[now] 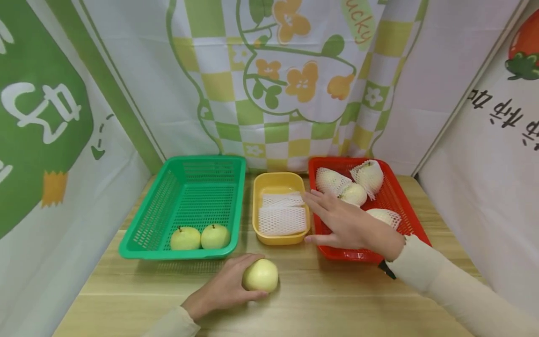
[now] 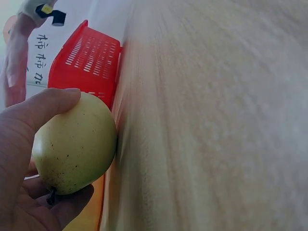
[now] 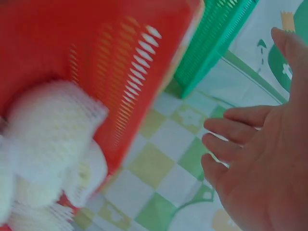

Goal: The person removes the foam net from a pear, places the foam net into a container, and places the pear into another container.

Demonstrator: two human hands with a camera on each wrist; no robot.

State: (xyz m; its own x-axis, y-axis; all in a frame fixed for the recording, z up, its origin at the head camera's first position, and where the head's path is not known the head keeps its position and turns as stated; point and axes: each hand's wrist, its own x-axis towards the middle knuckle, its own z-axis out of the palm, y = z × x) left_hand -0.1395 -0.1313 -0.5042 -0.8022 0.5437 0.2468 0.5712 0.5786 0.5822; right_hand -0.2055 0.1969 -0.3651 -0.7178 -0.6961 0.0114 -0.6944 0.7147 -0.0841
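Seemingly sideways, the pear point(image 1: 263, 276) lies stem point(image 2: 51, 197) toward gripping left fingers point(image 2: 73, 206); right fingers point(image 1: 318, 205) extend.

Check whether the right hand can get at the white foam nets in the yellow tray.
Probably yes: the right hand looks empty and hovers by the right rim of the yellow tray, and nothing seems to lie over the white foam nets inside.

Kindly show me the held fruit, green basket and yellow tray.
Held fruit point(image 1: 262, 276), head view: middle of its side.
Green basket point(image 1: 177, 254), head view: front rim.
Yellow tray point(image 1: 281, 240), head view: front wall.
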